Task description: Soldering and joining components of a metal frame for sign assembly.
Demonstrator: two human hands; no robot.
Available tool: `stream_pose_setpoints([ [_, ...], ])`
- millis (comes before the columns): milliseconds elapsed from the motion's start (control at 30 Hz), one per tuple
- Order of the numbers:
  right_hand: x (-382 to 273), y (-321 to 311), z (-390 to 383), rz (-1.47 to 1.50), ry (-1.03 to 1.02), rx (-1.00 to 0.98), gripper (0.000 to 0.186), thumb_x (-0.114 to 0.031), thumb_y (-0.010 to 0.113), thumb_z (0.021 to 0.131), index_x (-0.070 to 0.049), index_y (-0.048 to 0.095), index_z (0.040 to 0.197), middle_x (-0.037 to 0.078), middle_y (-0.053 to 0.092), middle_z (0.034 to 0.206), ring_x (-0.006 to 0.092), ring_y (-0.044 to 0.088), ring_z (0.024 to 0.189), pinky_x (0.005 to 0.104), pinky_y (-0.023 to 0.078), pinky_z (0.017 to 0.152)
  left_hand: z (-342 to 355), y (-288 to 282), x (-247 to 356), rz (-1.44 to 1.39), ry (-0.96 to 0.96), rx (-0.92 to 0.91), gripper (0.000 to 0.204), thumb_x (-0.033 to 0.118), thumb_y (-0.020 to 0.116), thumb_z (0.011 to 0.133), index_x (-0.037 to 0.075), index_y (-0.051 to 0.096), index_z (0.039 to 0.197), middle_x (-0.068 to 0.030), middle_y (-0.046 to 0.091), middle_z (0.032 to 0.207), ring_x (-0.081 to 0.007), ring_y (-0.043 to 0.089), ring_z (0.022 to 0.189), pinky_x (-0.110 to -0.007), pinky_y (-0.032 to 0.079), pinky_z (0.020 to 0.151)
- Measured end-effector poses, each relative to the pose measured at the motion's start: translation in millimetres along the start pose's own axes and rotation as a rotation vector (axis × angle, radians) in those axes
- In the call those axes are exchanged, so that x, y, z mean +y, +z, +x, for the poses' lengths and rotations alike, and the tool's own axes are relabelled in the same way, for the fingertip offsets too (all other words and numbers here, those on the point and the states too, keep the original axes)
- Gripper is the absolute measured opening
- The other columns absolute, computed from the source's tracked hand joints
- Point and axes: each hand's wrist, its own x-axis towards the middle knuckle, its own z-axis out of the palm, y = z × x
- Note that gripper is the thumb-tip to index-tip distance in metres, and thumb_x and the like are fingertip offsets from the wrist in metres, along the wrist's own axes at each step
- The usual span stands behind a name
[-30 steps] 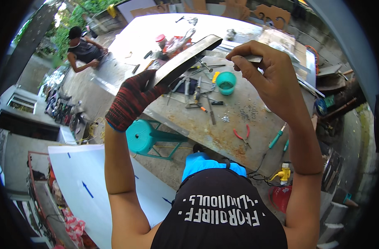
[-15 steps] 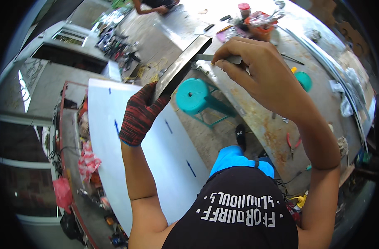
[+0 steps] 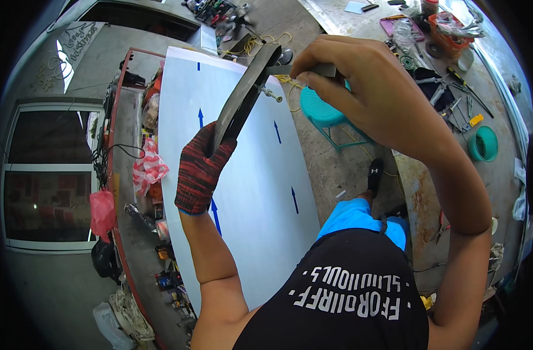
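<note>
A grey wall (image 3: 56, 291) at the left holds a white-framed window (image 3: 50, 167) with dark panes. Beside it runs a long red-edged shelf (image 3: 126, 108), partly covered by a large pale sheet (image 3: 254, 192) marked with blue arrows. A teal stool (image 3: 322, 109) stands on the concrete floor (image 3: 336, 169), near a rust-stained desk (image 3: 421, 181). Pale light shines off the sheet.

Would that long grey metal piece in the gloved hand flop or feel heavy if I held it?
Probably not floppy: the metal piece juts from the gloved left hand without drooping. Perhaps light for its size, since it looks thin-walled and open along one side.
</note>
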Motion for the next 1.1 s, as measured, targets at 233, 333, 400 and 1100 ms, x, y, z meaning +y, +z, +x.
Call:
stream_pose_setpoints([
  [233,-0.2,22.5,16.9,-0.026,-0.092,0.002,0.015,-0.009,0.065,0.097,0.001,0.070,0.107,0.013,0.070,0.094,0.0238,0.068,0.080,0.0343,0.053,0.074,-9.3,-11.5,-8.6,0.040,-0.019,0.068,0.048,0.025,0.075,0.093,0.003,0.064,0.135,-0.0045,0.072,0.093,-0.0096,0.059,0.077,-0.027,0.050,0.071],
  [333,-1.0,29.4,21.5,-0.024,-0.073,0.003,0.014,-0.010,0.064,0.097,0.000,0.071,0.106,0.013,0.070,0.092,0.0242,0.067,0.078,0.0343,0.053,0.073,-9.3,-13.7,-11.0,0.040,-0.037,0.084,0.050,0.026,0.076,0.093,0.003,0.064,0.135,-0.0052,0.072,0.094,-0.0098,0.059,0.077,-0.027,0.050,0.072],
  [400,-0.3,33.7,24.0,-0.052,-0.096,0.003,0.014,-0.009,0.064,0.097,0.000,0.071,0.106,0.013,0.070,0.091,0.0246,0.067,0.077,0.0343,0.053,0.073,-8.2,-16.3,-12.2,0.038,-0.026,0.083,0.049,0.027,0.075,0.094,0.003,0.064,0.135,-0.0058,0.073,0.095,-0.0098,0.059,0.077,-0.027,0.050,0.072],
  [1100,-22.3,-11.4,32.2,0.058,0.124,-0.311,0.024,-0.017,0.057,0.103,0.007,0.064,0.104,0.022,0.065,0.097,0.0365,0.063,0.091,0.0453,0.049,0.086,-1.3,-10.4,1.9,0.038,-0.024,0.082,0.053,0.028,0.076,0.093,-0.005,0.063,0.134,-0.0108,0.072,0.104,-0.0153,0.062,0.090,-0.031,0.051,0.084],
])
